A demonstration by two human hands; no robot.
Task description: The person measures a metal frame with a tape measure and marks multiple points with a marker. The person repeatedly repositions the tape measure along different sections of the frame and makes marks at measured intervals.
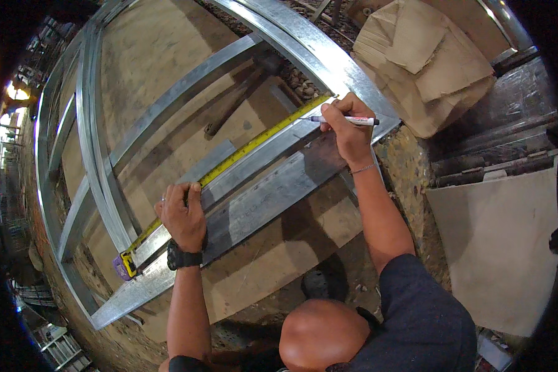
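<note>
A large frame of galvanised steel channels (167, 102) lies flat over sheets of plywood (279, 254), filling the left and middle of the view, with gravel showing past its far edge. On the far right sits a heap of crumpled brown cardboard (425, 68), and nearer on the right a pale flat panel (502, 248) lies beside dark, rough boards. A dark hammer-like tool (235, 108) rests on the plywood inside the frame, just beyond the tape and clear of both hands. A yellow tape measure (248, 149) is stretched diagonally along one steel channel (260, 186), from its purple-and-yellow case (125, 263) at the near left up to the far right. The left hand (183, 217), wearing a black wristwatch and a ring, lies palm down with fingers spread flat, pressing the tape against the channel near the case end; it pins rather than grasps. The right hand (347, 127) reaches out on a nearly straight arm to the far end of the tape, fingers pinched closed around a white marker pen (347, 119) whose tip meets the metal right beside the tape's edge. A thin bracelet circles that wrist. The person's knee and dark sleeve fill the near foreground, blocking nothing of the work.
</note>
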